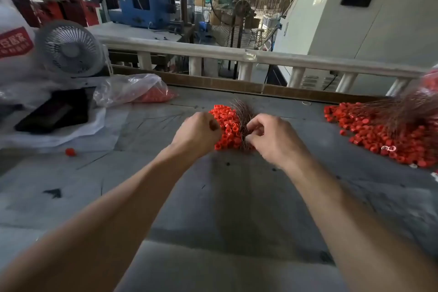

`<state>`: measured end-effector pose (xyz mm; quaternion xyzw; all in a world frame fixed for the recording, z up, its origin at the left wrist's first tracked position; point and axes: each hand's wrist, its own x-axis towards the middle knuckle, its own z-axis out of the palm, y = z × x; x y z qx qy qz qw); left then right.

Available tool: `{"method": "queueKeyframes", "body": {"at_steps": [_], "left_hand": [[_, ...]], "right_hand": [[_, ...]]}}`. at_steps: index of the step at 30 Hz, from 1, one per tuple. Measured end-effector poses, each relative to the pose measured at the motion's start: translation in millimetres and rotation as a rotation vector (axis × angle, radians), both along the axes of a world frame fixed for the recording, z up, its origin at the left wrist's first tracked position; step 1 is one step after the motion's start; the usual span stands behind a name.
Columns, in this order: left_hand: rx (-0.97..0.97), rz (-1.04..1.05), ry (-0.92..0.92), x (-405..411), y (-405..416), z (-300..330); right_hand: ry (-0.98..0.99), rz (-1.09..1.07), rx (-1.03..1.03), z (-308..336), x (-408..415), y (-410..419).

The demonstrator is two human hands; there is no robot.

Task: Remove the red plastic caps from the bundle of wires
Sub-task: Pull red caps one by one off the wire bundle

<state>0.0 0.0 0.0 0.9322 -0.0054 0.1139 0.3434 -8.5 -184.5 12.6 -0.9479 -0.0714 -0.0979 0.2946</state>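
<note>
Head view showed you mid-stripping, at the centre of the grey table (237, 197). Your left hand (198, 134) was curled over the cluster of red caps (228, 125), fingers closed against its left edge. Your right hand (267, 136) was pinching at the wire bundle (243, 114) just right of the caps, thumb and fingers drawn together. Most caps appeared to be on the wires, so I judged the work early for this bundle.

The next move called for bracing the wires with the right hand and drawing the caps leftward.

Your fingertips were hidden behind caps and wires; exactly what each pinched could not be told. A second pile of caps and wires (379, 130) on the right ran out of frame.
</note>
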Motion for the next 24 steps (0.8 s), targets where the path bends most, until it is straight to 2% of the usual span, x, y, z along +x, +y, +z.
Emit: {"method": "queueKeyframes", "body": {"at_steps": [6,12,18,21,24], "left_hand": [[-0.014,-0.036,-0.142,8,3,-12],[-0.035,-0.066,-0.172,5,8,-19],[-0.126,-0.169,-0.197,2,-1,-17],[-0.256,-0.309,-0.203,-2,-9,-14],[-0.348,-0.436,-0.204,-7,-16,-12]], "right_hand": [[-0.16,-0.037,-0.132,-21,7,8],[-0.281,0.005,-0.059,-31,10,9],[-0.338,0.096,0.132,-30,6,8],[-0.376,0.109,0.223,-27,1,11],[-0.326,0.117,0.423,-23,-5,14]]}}
